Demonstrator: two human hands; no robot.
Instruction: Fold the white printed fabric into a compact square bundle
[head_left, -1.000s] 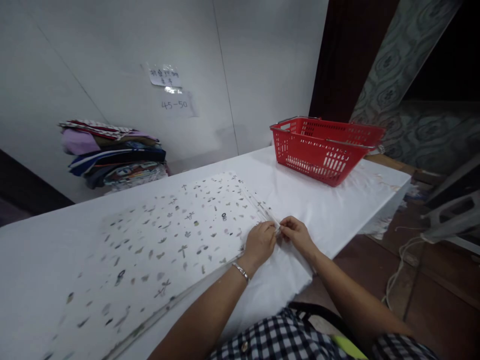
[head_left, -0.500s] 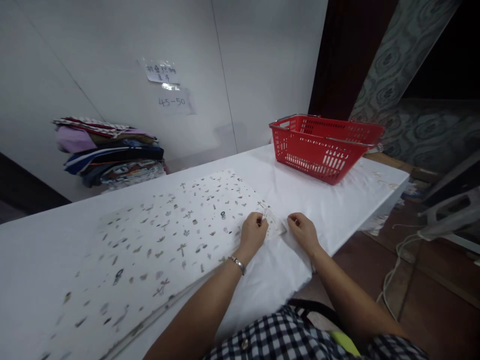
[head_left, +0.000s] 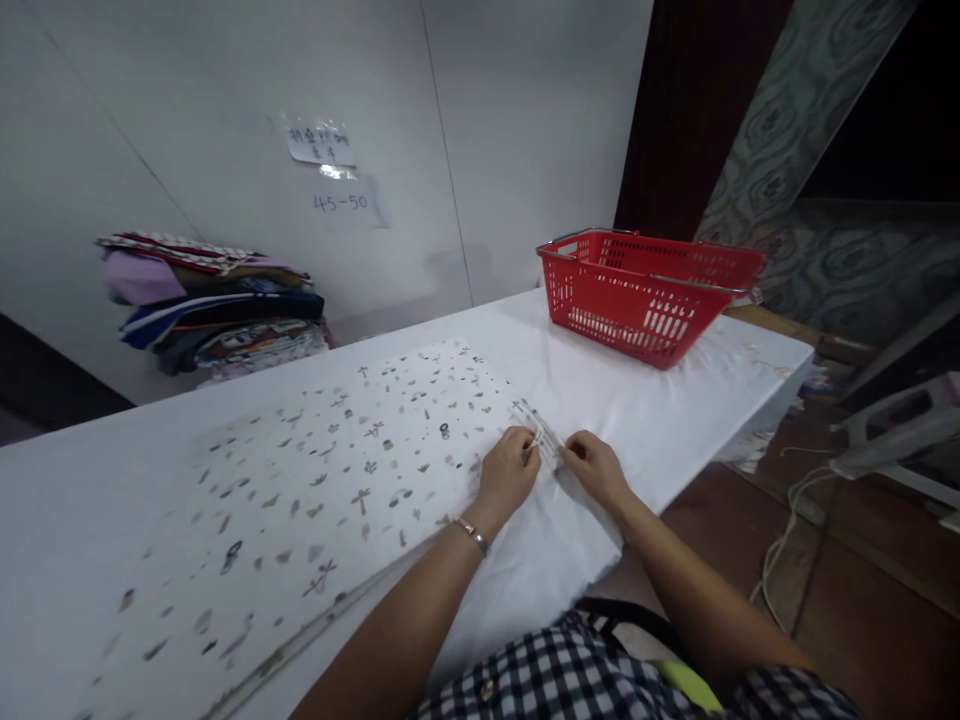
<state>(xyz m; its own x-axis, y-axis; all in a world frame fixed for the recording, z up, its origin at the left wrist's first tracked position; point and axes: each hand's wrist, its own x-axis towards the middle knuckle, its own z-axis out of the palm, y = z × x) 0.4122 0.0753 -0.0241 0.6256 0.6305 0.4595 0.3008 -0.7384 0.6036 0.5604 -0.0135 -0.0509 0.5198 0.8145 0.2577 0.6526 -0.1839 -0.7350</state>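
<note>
A white cloth (head_left: pixel 330 480) with small grey and brown printed motifs lies flat over the left and middle of the table. At its right end my left hand (head_left: pixel 511 468) is closed, pinching the gathered edge of the cloth. Just to the right, my right hand (head_left: pixel 596 467) pinches the same end near its corner, thumb and finger together. A short strip of bunched fabric spans the small gap between the two hands. The fingertips of my left hand are partly hidden by its knuckles.
A red plastic basket (head_left: pixel 622 300) with metal handles stands at the table's back right. Folded clothes (head_left: pixel 225 305) are piled at the back left by the wall. The white-covered table (head_left: pixel 480 330) ends at the right, with a pale stool (head_left: pixel 900 430) beyond.
My right hand has moved slightly left and now grips the cloth's end, where before it was a little apart from it. The fabric between the hands looks more drawn out.
</note>
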